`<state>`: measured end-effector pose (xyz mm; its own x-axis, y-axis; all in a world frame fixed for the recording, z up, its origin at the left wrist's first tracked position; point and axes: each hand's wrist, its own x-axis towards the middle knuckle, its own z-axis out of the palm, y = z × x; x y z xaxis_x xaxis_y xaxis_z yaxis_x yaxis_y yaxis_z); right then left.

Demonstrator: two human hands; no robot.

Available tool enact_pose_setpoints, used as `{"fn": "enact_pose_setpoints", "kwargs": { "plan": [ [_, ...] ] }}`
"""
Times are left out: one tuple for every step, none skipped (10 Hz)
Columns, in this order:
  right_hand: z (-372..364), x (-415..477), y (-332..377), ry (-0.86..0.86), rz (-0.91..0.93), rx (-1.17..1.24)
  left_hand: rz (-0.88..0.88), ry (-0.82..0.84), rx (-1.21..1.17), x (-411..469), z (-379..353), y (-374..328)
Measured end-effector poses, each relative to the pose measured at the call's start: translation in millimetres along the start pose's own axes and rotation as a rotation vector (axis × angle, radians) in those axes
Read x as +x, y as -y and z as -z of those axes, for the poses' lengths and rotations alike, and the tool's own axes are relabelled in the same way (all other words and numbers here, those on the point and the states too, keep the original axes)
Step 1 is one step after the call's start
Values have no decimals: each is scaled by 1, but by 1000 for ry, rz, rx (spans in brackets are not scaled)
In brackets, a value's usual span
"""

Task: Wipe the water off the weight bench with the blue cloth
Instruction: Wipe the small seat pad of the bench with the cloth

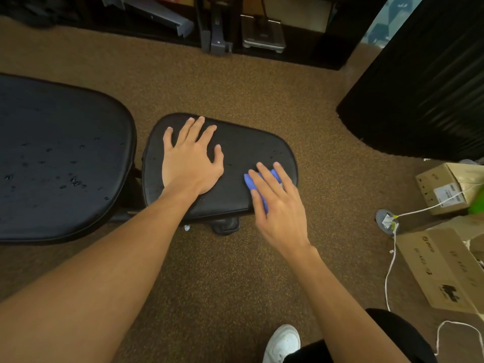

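The weight bench has two black pads. The small seat pad (243,145) lies in the middle of the view, and the long back pad (60,142) on the left carries many water drops. My left hand (191,161) rests flat on the seat pad's left half, fingers spread. My right hand (277,205) presses the blue cloth (250,183) onto the pad's near right edge with straight fingers. Most of the cloth is hidden under that hand. A few small drops show on the seat pad's right end.
Brown carpet surrounds the bench. A black ribbed cylinder (424,95) stands at the right. Cardboard boxes (442,268) and a white cable (390,265) lie at the lower right. Dark shelving with gear (262,32) runs along the back. My white shoe (284,343) is near the bottom edge.
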<state>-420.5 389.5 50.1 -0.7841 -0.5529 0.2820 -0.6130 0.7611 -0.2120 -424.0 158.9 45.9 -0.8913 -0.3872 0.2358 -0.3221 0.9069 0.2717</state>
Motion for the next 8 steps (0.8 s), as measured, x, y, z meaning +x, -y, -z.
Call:
{"fn": "enact_pose_setpoints", "kwargs": {
  "plan": [
    [-4,17,-4,-46,-173,-24,0,1,1,1,0,0],
    [-10,34,13,-26,-222,-30,3,5,5,0,0,0],
    [-7,19,16,11,-59,-25,5,13,8,0,2,0],
    [-1,6,-2,-13,-110,-35,7,24,10,0,2,0],
    [-6,28,-1,-38,-307,-44,7,26,12,1,2,0],
    [-13,41,14,-2,-240,-47,11,30,15,1,2,-1],
    [-7,21,10,37,-67,-34,13,36,15,1,2,-1],
    [-1,14,-4,20,-172,-47,14,43,18,1,3,-1]
  ]
}}
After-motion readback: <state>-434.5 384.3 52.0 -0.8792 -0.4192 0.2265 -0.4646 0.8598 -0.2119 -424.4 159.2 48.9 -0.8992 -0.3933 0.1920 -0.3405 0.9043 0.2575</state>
